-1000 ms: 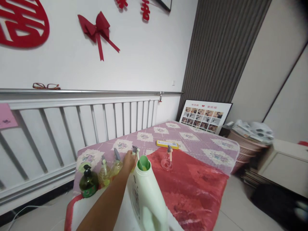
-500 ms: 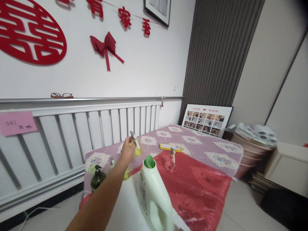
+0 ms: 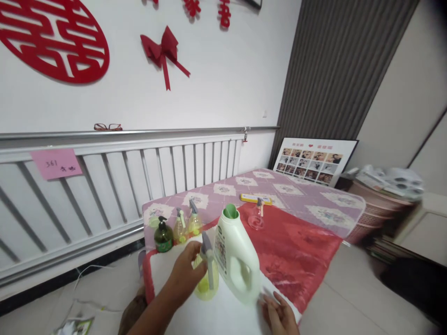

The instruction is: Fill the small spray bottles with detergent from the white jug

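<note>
My left hand (image 3: 185, 274) is closed around the upper part of a clear spray bottle (image 3: 206, 291) with a grey trigger head and yellowish contents. This bottle is at the near side of the white surface (image 3: 223, 318), left of a pale green jug (image 3: 235, 256). The jug stands upright with its mouth uncapped and a green piece in the opening. My right hand (image 3: 277, 314) lies low beside the jug's base, fingers loosely bent and apart, holding nothing. Two similar spray bottles, one yellowish (image 3: 180, 228) and one beside it (image 3: 194, 223), stand behind my left hand.
A dark green pump bottle (image 3: 163, 236) stands at the table's left edge. An empty clear spray bottle (image 3: 256, 218) sits on red cloth (image 3: 296, 242), near a yellow-edged flat box (image 3: 256, 199). Pink baskets (image 3: 377, 200) stand beyond the table's right side; a radiator (image 3: 174, 172) lines the wall.
My left hand has drawn back from the far left of the table with the spray bottle to beside the jug. My right hand has come into view. The camera has tilted down.
</note>
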{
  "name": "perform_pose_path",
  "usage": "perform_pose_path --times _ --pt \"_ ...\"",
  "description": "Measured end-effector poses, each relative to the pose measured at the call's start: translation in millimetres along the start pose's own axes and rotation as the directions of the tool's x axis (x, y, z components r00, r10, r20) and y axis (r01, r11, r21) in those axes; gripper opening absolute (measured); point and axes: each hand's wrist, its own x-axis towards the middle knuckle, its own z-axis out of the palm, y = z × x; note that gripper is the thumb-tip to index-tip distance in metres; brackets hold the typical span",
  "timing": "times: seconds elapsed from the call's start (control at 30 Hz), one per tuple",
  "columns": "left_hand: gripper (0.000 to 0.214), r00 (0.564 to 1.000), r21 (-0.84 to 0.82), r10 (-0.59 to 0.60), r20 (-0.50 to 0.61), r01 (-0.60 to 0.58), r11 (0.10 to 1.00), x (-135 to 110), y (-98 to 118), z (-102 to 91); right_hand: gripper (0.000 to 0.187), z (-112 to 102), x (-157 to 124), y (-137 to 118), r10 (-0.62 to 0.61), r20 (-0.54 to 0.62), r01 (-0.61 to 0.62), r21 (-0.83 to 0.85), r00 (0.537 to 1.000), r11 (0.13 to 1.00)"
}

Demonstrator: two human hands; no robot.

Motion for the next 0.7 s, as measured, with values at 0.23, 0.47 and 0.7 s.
perform_pose_path --times 0.23,0.47,0.7 --pt "0.029 0.965 0.12 -0.165 -0.205 0.192 0.974 -68 -71 26.8 0.044 13 -61 -33 -0.174 0.171 0.192 -0.091 0.97 0.977" --pt "0.073 0.965 0.08 -0.107 -0.239 0.13 0.988 -85 -91 39.7 0.031 66 -90 -32 -0.117 0.471 0.242 -0.215 0.874 0.946" --pt "0.072 0.973 -0.026 -0.143 -0.179 0.14 0.99 -91 -108 47.5 0.04 101 -81 -34 -0.21 0.656 0.454 -0.225 0.725 0.862"
